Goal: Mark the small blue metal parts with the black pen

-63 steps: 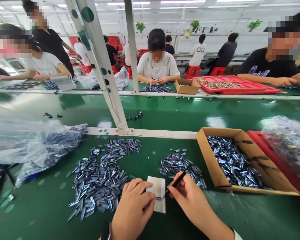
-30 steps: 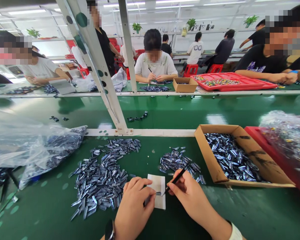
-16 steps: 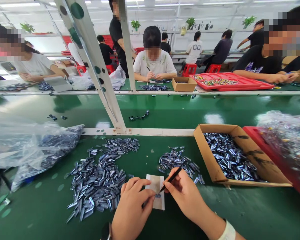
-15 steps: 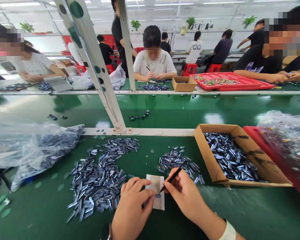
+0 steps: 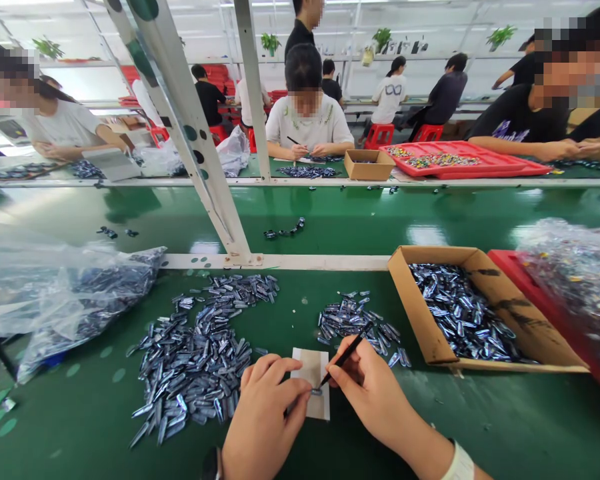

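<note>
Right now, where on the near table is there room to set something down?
Mostly bare: between the large pile and smaller pile, and this side of the cardboard box. Crowded: around the paper, between left hand and right hand.

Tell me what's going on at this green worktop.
The right hand holds a slim black pointed tool, its tip by a small shiny blue-grey part on a pale rectangular card. The left hand has its fingertips at the part's other end. Similar parts lie in a large heap to the left, a smaller heap beyond the card, and an open brown cardboard box at right.
</note>
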Motion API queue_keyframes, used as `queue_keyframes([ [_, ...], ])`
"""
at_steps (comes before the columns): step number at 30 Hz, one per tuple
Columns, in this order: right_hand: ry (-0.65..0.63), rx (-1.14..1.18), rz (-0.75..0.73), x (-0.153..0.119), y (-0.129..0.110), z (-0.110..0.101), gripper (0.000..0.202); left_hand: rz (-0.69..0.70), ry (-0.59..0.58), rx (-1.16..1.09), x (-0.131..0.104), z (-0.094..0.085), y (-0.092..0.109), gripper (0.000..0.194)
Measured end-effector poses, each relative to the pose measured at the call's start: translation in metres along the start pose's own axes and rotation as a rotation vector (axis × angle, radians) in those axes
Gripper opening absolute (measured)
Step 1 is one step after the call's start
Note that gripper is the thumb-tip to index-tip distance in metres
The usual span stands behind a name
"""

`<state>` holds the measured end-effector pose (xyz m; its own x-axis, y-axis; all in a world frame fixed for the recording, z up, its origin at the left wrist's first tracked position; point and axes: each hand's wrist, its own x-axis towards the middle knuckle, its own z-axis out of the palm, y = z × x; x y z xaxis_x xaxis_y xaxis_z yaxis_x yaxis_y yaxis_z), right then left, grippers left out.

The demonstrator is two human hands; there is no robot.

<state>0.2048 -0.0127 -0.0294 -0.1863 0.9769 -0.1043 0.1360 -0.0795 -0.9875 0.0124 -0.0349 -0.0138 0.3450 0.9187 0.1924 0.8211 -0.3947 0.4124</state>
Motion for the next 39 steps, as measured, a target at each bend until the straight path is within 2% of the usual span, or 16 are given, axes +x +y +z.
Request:
queue_keyframes([
  [7, -0.02, -0.035, -0.042, 0.0002, 0.0074, -0.0013, 0.011, 0.053, -0.003, 0.041, -0.0023, 0.0017, -0.0015, 0.029],
  [12, -0.025, -0.076, -0.067, -0.0019, 0.004, -0.0019, 0.009, 0.083, -0.005, 0.07, -0.0041, 0.0015, 0.0005, 0.034],
  [23, -0.019, -0.041, -0.105, -0.003, 0.008, -0.0025, 0.015, 0.015, 0.085, -0.04, -0.0069, 0.0015, 0.0011, 0.031],
  [32, -0.018, -0.046, -0.137, -0.004, 0.0033, 0.0, 0.016, 0.021, 0.065, -0.05, -0.0065, -0.0004, 0.0031, 0.03],
  [39, 0.047, -0.1, -0.152, -0.0088, 0.0046, -0.0055, 0.025, 0.075, 0.05, -0.124, -0.0078, 0.0016, 0.0037, 0.027],
])
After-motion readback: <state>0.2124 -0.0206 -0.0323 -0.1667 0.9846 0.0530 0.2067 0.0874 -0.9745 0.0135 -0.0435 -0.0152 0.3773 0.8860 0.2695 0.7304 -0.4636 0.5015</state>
